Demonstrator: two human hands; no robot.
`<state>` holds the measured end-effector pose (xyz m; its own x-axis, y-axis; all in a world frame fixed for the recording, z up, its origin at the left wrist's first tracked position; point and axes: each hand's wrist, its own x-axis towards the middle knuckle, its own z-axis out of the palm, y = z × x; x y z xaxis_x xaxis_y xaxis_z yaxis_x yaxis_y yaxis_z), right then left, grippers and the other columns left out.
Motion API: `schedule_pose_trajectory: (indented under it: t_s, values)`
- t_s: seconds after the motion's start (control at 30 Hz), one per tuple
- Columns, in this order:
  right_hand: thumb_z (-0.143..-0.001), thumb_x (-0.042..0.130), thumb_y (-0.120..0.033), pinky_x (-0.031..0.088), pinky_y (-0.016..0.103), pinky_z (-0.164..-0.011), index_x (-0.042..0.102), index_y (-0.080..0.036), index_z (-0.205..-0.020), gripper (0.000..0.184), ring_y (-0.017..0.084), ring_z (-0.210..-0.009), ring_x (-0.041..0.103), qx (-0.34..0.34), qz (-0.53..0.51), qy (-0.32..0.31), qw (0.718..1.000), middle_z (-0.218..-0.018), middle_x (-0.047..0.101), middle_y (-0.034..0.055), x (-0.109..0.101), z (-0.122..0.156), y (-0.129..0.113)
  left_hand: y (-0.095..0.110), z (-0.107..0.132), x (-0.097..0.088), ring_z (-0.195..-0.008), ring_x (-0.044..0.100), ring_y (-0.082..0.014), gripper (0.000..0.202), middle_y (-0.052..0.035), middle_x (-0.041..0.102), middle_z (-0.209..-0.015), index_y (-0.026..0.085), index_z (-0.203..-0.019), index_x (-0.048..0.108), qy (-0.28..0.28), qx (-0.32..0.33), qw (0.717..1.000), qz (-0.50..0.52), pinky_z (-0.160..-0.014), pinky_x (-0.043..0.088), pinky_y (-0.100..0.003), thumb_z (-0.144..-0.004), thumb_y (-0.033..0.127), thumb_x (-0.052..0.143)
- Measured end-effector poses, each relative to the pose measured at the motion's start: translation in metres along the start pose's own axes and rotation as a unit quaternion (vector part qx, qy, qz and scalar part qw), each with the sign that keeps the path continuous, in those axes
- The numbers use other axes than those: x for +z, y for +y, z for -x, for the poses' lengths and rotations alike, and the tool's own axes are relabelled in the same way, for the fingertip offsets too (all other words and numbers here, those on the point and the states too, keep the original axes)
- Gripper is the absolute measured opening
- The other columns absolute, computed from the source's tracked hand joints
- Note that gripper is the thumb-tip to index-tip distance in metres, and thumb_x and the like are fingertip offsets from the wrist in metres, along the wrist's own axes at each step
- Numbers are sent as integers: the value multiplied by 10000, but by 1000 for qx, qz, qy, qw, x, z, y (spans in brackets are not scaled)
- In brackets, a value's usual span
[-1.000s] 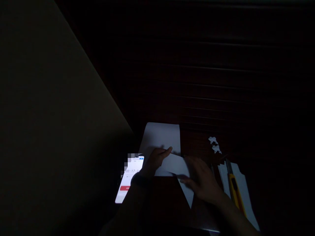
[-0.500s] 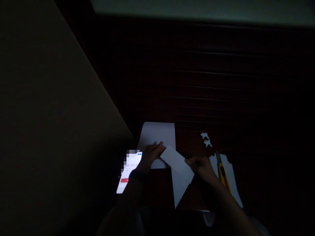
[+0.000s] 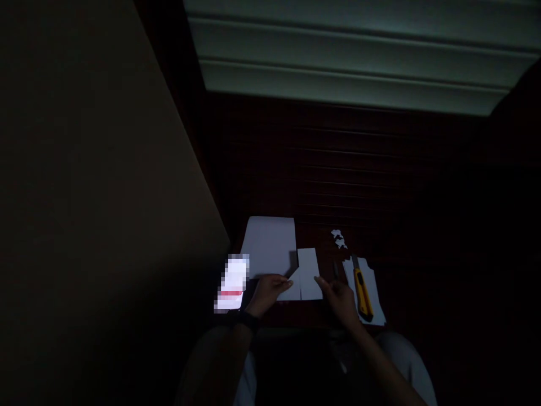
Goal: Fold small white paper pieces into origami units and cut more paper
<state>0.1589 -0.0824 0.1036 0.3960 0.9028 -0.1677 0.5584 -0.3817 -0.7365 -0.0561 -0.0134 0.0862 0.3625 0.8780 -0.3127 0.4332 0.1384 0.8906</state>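
A folded piece of white paper (image 3: 309,275) is held between my two hands, with an upright rectangular part and a triangular flap on its left. My left hand (image 3: 268,292) is closed, pinching the flap's left edge between thumb and fingers. On the other side, my right hand (image 3: 339,298) grips the rectangle's lower right edge, also closed. Behind my left hand lies a larger white sheet (image 3: 270,241), partly covered by the folded paper. The room is dark, so finer creases do not show.
Right of my right hand, a yellow utility knife (image 3: 363,296) rests on a stack of white paper (image 3: 377,293). Small paper cutouts (image 3: 338,239) lie farther back. A lit phone (image 3: 233,282) is at the left. Pale slats (image 3: 338,62) cross the top.
The folded paper has turned from slanted to upright, and its triangular flap now points left instead of down toward me. Both hands have shifted along it, and the view has tilted up.
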Motion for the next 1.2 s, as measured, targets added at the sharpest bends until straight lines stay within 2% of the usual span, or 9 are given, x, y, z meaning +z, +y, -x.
schedule_pose_trajectory:
  t_s: [0.03, 0.1, 0.17, 0.3, 0.53, 0.6, 0.7, 0.93, 1.2]
  values:
    - [-846, 355, -603, 407, 246, -527, 579, -175, -601, 541, 174, -537, 606, -23, 109, 16, 994, -537, 628, 46, -6, 1, 2, -2, 4, -1, -709, 633, -185, 441, -58, 686, -835, 134, -873, 666, 3, -2, 1000, -18, -558, 479, -250, -798, 524, 473]
    - [-879, 358, -536, 408, 267, -576, 627, -149, -775, 483, 212, -653, 642, -23, 177, 28, 984, -690, 677, 105, -19, 0, 6, -2, 12, -5, -660, 627, -181, 456, -48, 687, -814, 144, -895, 671, 4, 3, 998, -56, -516, 464, -250, -824, 517, 419]
    - [-904, 342, -465, 420, 296, -615, 607, -128, -928, 430, 245, -740, 654, -16, 313, 13, 950, -807, 682, 151, -28, -4, 9, 1, 19, -10, -674, 626, -184, 430, -35, 688, -775, 161, -860, 686, 3, 16, 996, -91, -560, 461, -255, -828, 501, 425]
    - [-874, 438, -335, 440, 306, -653, 589, -99, -981, 300, 259, -791, 661, -11, 355, -13, 935, -850, 678, 169, -28, -13, 11, 8, 24, -18, -803, 624, -193, 341, -19, 700, -817, 216, -818, 708, 10, 47, 983, -178, -729, 435, -272, -820, 471, 482]
    - [-834, 429, -150, 465, 299, -675, 606, -68, -943, 223, 264, -819, 669, -6, 389, -44, 920, -857, 675, 191, -22, -23, 14, 21, 15, -27, -1040, 520, -271, 313, -90, 647, -1042, 222, -1008, 666, 51, 71, 950, -301, -910, 333, -380, -802, 431, 558]
    - [-838, 413, -135, 466, 305, -691, 605, -57, -941, 230, 269, -846, 665, 0, 397, -40, 917, -889, 667, 213, -25, -27, 17, 27, 18, -20, -1139, 429, -306, 371, -131, 585, -1148, 195, -1115, 605, 83, 91, 936, -331, -964, 264, -440, -827, 416, 525]
    - [-836, 402, -121, 467, 329, -698, 586, -37, -979, 248, 282, -854, 662, 16, 410, -28, 912, -902, 658, 234, -31, -34, 20, 32, 28, 4, -1089, 453, -301, 370, -139, 601, -1075, 177, -1111, 590, 130, 158, 881, -426, -949, 281, -463, -859, 417, 466]
    - [-914, 302, -370, 465, 371, -696, 553, -101, -1007, 379, 286, -827, 649, 34, 424, 16, 905, -908, 636, 190, -55, -35, 28, 19, 50, 70, -1272, 309, -326, 579, -157, 398, -1371, 168, -1306, 422, 151, 200, 856, -453, -1018, 231, -497, -828, 488, 489]
    - [-900, 288, -479, 456, 393, -710, 466, -125, -1074, 433, 297, -899, 611, 64, 420, 44, 904, -974, 578, 191, -70, -17, 41, 11, 61, 62, -1240, 358, -269, 485, -67, 450, -1332, 292, -1272, 432, 79, 227, 862, -447, -1022, 241, -481, -817, 393, 563]
